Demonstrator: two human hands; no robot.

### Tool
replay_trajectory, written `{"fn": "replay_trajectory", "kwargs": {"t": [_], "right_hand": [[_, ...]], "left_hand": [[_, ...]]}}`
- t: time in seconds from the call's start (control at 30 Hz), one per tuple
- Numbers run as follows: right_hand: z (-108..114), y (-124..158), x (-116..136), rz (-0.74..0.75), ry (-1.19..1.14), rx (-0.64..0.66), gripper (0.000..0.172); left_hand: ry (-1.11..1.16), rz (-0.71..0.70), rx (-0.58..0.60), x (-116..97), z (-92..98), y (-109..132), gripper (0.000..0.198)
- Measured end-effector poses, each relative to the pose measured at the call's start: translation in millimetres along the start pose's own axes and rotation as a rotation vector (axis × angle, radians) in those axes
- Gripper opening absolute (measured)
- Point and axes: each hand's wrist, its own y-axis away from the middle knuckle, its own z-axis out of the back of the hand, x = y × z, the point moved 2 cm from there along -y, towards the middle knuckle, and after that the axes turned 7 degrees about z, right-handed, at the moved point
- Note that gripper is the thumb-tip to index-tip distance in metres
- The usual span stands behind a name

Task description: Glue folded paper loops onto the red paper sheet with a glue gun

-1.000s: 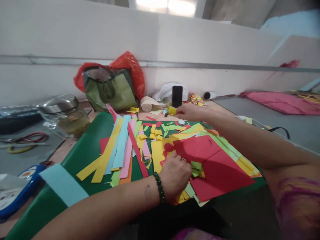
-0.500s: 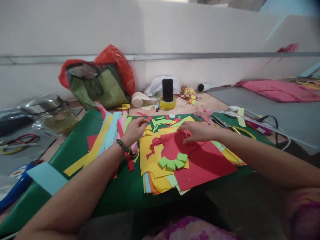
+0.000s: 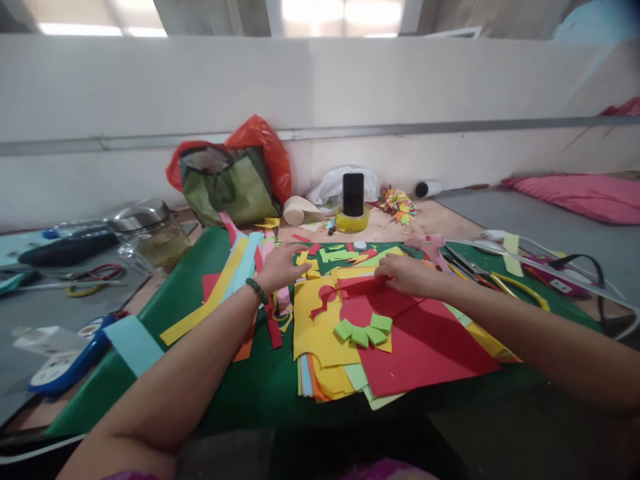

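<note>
My left hand (image 3: 283, 265) hovers over the left side of the green mat (image 3: 220, 393), close to small yellow paper pieces (image 3: 311, 265), thumb and fingers apart. My right hand (image 3: 407, 275) is at the upper part of a red paper sheet (image 3: 425, 347), its fingertips pressed together; whatever they may hold is hidden. Several folded light green paper pieces (image 3: 365, 332) form an arc against a red paper circle (image 3: 356, 310). Beneath these lies a cut yellow sheet (image 3: 315, 333) on a stack of coloured papers. Coloured paper strips (image 3: 213, 297) lie beside my left forearm.
Scissors (image 3: 520, 288) and a pink glue gun (image 3: 431, 245) lie to the right. A phone (image 3: 353, 195) stands in a yellow tape roll (image 3: 353, 220) at the back, near a multicoloured paper ball (image 3: 399, 205). At left are a glass jar (image 3: 155, 243) and a blue tool (image 3: 75, 360).
The camera view has shifted, so the scene sits further right and lower. My right hand's fingers have closed and come down towards the red sheet; my left hand remains over the scraps.
</note>
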Motion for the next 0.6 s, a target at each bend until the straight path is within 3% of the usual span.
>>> {"fn": "replay_trajectory", "kwargs": {"t": [0.07,0.13,0.2,0.37,0.5,0.6], "right_hand": [[0,1,4,-0.018,0.04,0.021,0.022],[2,2,8,-0.019,0.045,0.036,0.02],[6,3,10,-0.014,0.016,0.033,0.024],[26,-2,4,-0.126,-0.046,-0.074,0.038],[39,-25,0,-0.141,-0.041,-0.12,0.03],[44,-49,-2,-0.129,-0.041,-0.06,0.038]], "left_hand": [[-0.107,-0.11,0.078,-4,-4.7,4,0.054],[-0.2,-0.172,0.166,-9,-12.5,10,0.042],[-0.276,-0.154,0.171,-10,-17.6,12,0.027],[-0.189,0.139,-0.034,4,-4.6,6,0.018],[-0.015,0.28,-0.084,23,16.1,-5,0.016],[0.189,0.361,-0.107,36,29.0,-12,0.016]]}}
